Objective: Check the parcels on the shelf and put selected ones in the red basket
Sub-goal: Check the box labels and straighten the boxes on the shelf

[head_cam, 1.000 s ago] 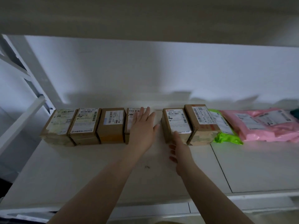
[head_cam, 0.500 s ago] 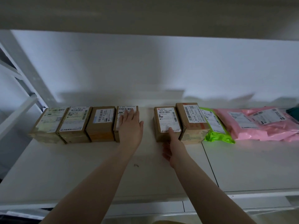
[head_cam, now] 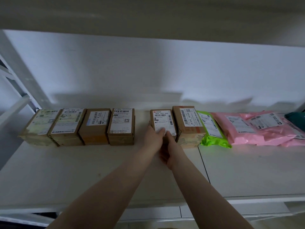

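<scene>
Now, both hands: meeting at the front of one small cardboard box in the middle of the white shelf.
Left hand: coming in from the lower left, its fingertips lying on the near end of the box's white label, its thumb side sitting against the box's left edge; the fingers are lying close together and bending over the front edge.
Right hand: lying just beside and partly under the left hand, one finger reaching up onto the near right corner of the label, the other fingers curling below the box's front face; whether they are pressing the box I cannot tell.
Held box: standing on the shelf near its back, its label facing up and reading 866 303 666, touching or almost touching a larger cardboard box on its right.
Left group: four cardboard boxes sitting side by side in a row, set apart from the held box by a bare gap.
Right side: a green mailer bag leaning against the larger box, then pink mailer bags overlapping each other, and a dark green item showing at the far edge.
Red basket: not showing in this view.
</scene>
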Demonstrator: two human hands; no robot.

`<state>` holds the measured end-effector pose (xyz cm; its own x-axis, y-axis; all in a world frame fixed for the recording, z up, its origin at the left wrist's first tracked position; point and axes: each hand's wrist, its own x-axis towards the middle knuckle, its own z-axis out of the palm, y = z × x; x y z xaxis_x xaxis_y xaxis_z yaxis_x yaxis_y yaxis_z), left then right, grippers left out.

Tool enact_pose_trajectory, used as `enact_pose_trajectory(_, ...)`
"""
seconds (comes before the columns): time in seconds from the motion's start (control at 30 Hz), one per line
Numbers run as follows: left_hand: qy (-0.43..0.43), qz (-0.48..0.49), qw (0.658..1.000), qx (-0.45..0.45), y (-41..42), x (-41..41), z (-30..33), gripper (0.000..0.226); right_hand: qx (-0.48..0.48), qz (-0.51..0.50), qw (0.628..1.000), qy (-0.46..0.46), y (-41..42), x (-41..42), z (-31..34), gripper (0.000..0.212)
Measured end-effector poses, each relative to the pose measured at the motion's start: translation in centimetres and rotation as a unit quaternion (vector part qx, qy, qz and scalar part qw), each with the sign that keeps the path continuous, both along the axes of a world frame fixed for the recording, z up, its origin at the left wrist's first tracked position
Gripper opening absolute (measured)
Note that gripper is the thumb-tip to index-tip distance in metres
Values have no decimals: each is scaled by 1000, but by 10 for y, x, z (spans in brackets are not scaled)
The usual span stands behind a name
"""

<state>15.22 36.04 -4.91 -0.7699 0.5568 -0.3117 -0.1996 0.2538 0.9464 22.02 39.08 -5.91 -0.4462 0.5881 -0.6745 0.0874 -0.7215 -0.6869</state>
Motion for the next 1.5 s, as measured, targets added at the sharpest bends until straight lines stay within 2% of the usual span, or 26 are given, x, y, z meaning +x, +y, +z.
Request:
enact_pose_trajectory(0.17, -17, 47, 998, 29, -14, 4, -2, 36, 18, 7, 999, 49, -5, 3, -5, 41)
enact_pose_trajectory(0.27, 28, 80, 995, 54, -30, 13, 0, 40, 45, 13, 995, 92, -10, 8, -6, 35)
enact_pose_trajectory(0.37, 101, 79, 987, 92, -48, 15, 8, 46, 84, 31, 988, 122, -11, 11, -4, 44)
enact_pose_trajectory(0.47, 146, 52, 982, 109, -67, 9, 18, 52, 115, 56, 982, 136, -9, 11, -1, 66)
enact_pose_trajectory(0.57, 157, 27, 978, 138, -83, 6, 26, 57, 150, 81, 973, 153, -9, 11, 9, 58)
enact_pose_trajectory(0.67, 159, 36, 974, 156, -91, 2, 30, 59, 165, 109, 963, 182, -12, 13, 19, 47)
enact_pose_trajectory(0.9, 151, 24, 971, 183, -98, 0, 36, 61, 188, 124, 950, 218, -18, 15, 30, 66)
enact_pose_trajectory(1.5, 159, 12, 968, 193, -102, -11, 37, 60, 193, 113, 950, 218, -24, 9, 39, 60)
